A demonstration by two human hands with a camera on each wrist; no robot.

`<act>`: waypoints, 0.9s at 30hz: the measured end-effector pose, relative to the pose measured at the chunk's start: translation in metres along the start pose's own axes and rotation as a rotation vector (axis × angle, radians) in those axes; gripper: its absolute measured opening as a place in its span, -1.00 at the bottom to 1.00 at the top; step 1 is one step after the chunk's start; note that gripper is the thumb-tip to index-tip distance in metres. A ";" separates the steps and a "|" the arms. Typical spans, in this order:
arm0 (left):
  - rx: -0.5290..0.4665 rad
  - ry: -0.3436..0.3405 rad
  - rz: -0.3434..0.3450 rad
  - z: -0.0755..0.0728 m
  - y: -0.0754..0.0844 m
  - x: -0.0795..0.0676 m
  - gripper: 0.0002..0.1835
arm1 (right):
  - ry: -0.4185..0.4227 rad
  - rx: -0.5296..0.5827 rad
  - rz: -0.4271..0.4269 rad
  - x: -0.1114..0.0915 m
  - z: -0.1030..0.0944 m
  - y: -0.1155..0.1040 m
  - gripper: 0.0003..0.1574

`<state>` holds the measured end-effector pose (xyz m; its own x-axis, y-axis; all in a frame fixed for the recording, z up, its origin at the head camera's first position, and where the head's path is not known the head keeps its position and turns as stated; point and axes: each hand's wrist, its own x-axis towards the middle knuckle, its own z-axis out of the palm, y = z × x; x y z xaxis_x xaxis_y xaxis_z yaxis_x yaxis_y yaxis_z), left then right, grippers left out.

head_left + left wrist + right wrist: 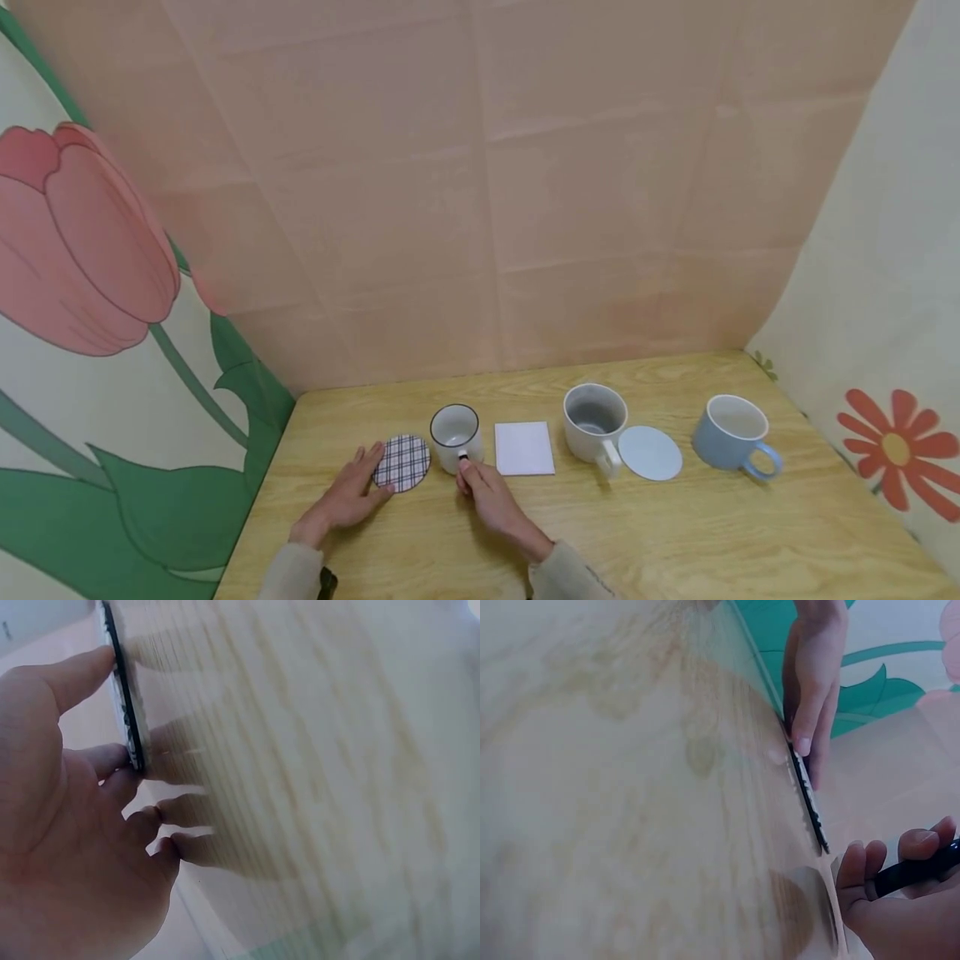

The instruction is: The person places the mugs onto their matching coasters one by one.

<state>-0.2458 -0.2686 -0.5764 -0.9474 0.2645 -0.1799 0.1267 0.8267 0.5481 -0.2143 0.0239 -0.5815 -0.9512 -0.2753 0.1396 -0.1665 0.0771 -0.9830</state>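
Observation:
My left hand point(348, 492) is at a round plaid coaster point(402, 463), thumb at its lower edge and fingers at its left edge. Seen edge-on in the left wrist view, the coaster point(127, 697) has the thumb and index fingertips against its rim, while the other fingers curl loosely. With its right fingers, my right hand point(491, 500) grips the handle of a white mug point(456, 433) with a black rim, just right of the coaster. The dark handle point(915, 874) shows between the fingers in the right wrist view.
Right of the gripped mug lies a square white coaster point(523, 448). Beyond it stand a large white mug point(585, 437), a round pale-blue coaster point(650, 453) and a blue mug point(723, 437). The wooden table point(675, 533) meets a pinkish cloth backdrop point(480, 208) behind.

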 end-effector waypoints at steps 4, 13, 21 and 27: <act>-0.019 -0.001 0.008 -0.002 0.002 0.000 -0.13 | 0.003 -0.011 -0.016 0.001 0.000 0.001 -0.37; -0.022 -0.010 0.018 -0.003 0.001 0.000 -0.12 | 0.007 -0.015 -0.024 0.001 0.001 -0.004 -0.37; -0.034 -0.013 0.027 -0.002 -0.001 -0.001 -0.12 | 0.003 -0.007 0.001 0.002 0.001 -0.008 -0.38; -0.037 -0.013 0.020 -0.003 -0.001 -0.001 -0.12 | -0.012 0.022 0.021 0.005 -0.001 -0.010 -0.37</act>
<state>-0.2455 -0.2713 -0.5746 -0.9408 0.2878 -0.1792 0.1345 0.8020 0.5819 -0.2177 0.0228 -0.5707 -0.9513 -0.2851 0.1175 -0.1404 0.0614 -0.9882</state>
